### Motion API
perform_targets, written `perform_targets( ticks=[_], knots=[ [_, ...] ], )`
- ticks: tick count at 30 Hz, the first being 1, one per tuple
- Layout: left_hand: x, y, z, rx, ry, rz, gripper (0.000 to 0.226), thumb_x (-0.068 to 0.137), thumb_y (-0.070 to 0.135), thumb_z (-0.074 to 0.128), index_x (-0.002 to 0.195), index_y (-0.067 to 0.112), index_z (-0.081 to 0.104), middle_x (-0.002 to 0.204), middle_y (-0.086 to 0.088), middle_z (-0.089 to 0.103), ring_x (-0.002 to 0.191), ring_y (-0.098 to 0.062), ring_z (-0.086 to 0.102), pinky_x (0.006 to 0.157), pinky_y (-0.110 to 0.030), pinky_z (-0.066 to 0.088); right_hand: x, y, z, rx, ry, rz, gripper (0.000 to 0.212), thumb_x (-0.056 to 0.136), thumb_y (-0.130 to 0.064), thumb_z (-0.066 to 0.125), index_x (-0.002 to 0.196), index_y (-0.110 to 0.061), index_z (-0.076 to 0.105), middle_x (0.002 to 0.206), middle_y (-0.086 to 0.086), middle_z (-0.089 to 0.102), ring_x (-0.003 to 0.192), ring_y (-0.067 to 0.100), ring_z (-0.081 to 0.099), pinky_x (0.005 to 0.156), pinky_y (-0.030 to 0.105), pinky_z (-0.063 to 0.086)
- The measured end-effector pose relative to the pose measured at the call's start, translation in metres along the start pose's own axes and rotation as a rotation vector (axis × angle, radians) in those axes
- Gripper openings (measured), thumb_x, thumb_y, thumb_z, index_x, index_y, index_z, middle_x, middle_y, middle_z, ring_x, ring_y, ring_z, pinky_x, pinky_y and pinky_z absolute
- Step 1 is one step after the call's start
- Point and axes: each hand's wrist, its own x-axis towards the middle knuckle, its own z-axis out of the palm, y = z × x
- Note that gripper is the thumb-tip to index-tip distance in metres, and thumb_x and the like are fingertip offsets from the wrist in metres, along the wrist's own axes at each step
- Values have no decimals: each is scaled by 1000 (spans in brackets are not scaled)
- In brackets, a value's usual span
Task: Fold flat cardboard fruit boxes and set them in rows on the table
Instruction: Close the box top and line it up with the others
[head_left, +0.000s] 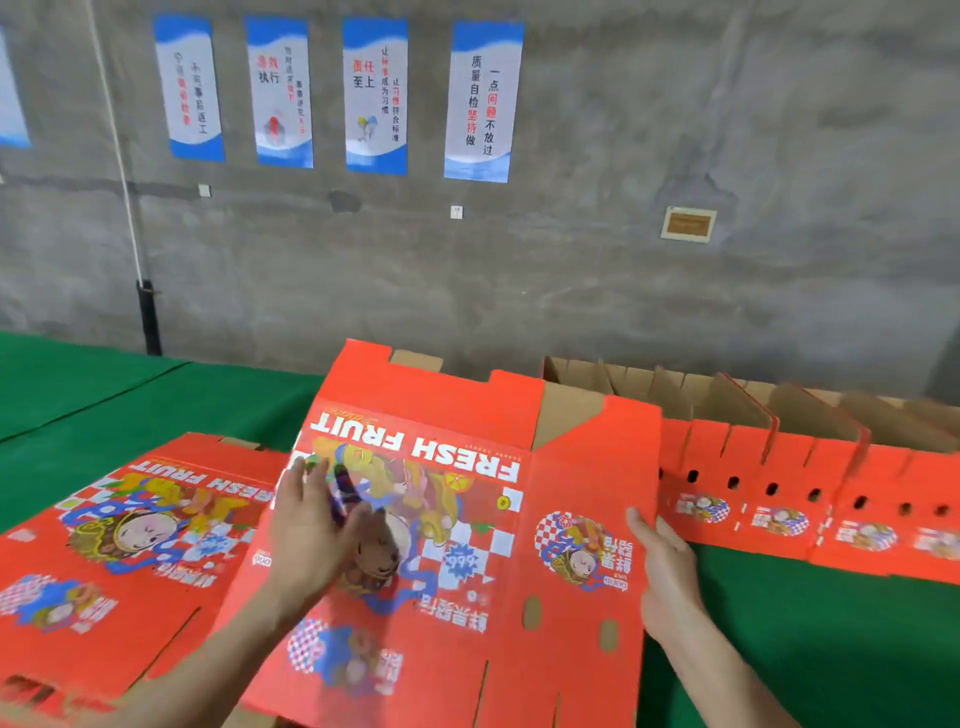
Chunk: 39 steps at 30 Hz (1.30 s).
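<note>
While the left hand (311, 535) is pressing straight fingers on the red flat cardboard fruit box (441, 410) beneath, the right hand (667, 566) is clamping its edge.

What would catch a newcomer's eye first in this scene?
The bright red FRESH FRUIT box, half unfolded at centre over the green table. Next, the row of folded red boxes running right, and the blue-and-white posters on the grey wall above.
</note>
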Motion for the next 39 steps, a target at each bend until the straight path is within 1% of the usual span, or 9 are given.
perform_targets(
  ticks=[3, 6, 9, 12, 15, 25, 30, 34, 39],
  knots=[
    [7, 28, -13, -272, 18, -36, 60, 80, 17, 74, 124, -10, 45, 100, -19, 61, 100, -21, 62, 87, -36, 50, -15, -30, -62, 4, 4, -87, 20, 89, -18, 63, 108, -24, 65, 104, -15, 69, 95, 0, 64, 89, 29, 43],
    [4, 55, -18, -644, -198, -77, 31, 87, 16, 67, 111, 0, 58, 68, 0, 62, 49, -6, 53, 45, -20, 42, -32, -47, -109, -44, 28, -171, 14, 91, -16, 60, 100, -25, 64, 88, -18, 73, 81, -8, 65, 79, 22, 42],
    [-11, 69, -13, -914, -314, -112, 11, 85, 8, 63, 95, 5, 65, 79, -8, 71, 62, -17, 63, 56, -27, 52, -48, -56, -137, -238, 104, -301, 25, 92, -11, 60, 115, -21, 58, 97, -6, 72, 85, -2, 64, 77, 19, 44],
    [-40, 76, -4, -1029, -337, -113, 10, 84, 5, 61, 92, 7, 65, 79, -9, 72, 61, -16, 67, 54, -27, 56, -58, -63, -150, -743, 318, -566, 47, 86, -7, 67, 130, -7, 50, 131, 11, 53, 121, 23, 49, 104, 39, 39],
    [-68, 75, 3, -1040, -368, -105, 13, 79, 11, 64, 92, 11, 67, 86, -14, 73, 69, -24, 69, 61, -34, 58, -70, -72, -137, -969, 251, -854, 46, 86, -7, 67, 129, -8, 52, 127, 6, 51, 108, 19, 53, 95, 35, 44],
    [-109, 72, 4, -1071, -405, -188, 10, 81, 15, 66, 88, 20, 71, 90, -18, 72, 71, -28, 71, 57, -36, 57, -83, -91, -89, -999, -265, -301, 20, 89, -17, 66, 107, -11, 59, 82, 3, 65, 50, 8, 59, 42, 16, 37],
    [-115, 62, 6, -1119, -320, -257, 26, 86, 10, 62, 104, 28, 66, 102, -15, 71, 81, -23, 69, 65, -36, 57, -87, -97, -90, -973, -362, -42, 31, 101, -33, 44, 124, -14, 42, 83, 23, 71, 63, 29, 71, 50, 29, 57],
    [-104, 66, -8, -1270, -405, -339, 44, 82, 43, 54, 115, 17, 65, 118, -18, 65, 109, -35, 62, 93, -48, 48, -94, -94, -92, -1100, -340, -207, 33, 101, -38, 39, 123, -15, 48, 92, 19, 71, 57, 21, 70, 52, 30, 57],
    [-91, 83, -27, -1234, -644, -450, 72, 83, 68, 30, 91, 15, 77, 95, -15, 73, 85, -27, 71, 77, -41, 48, -99, -94, -93, -1303, -234, -474, 42, 100, -41, 35, 106, -5, 55, 64, 10, 66, 44, 4, 61, 60, 35, 54]
  ],
)
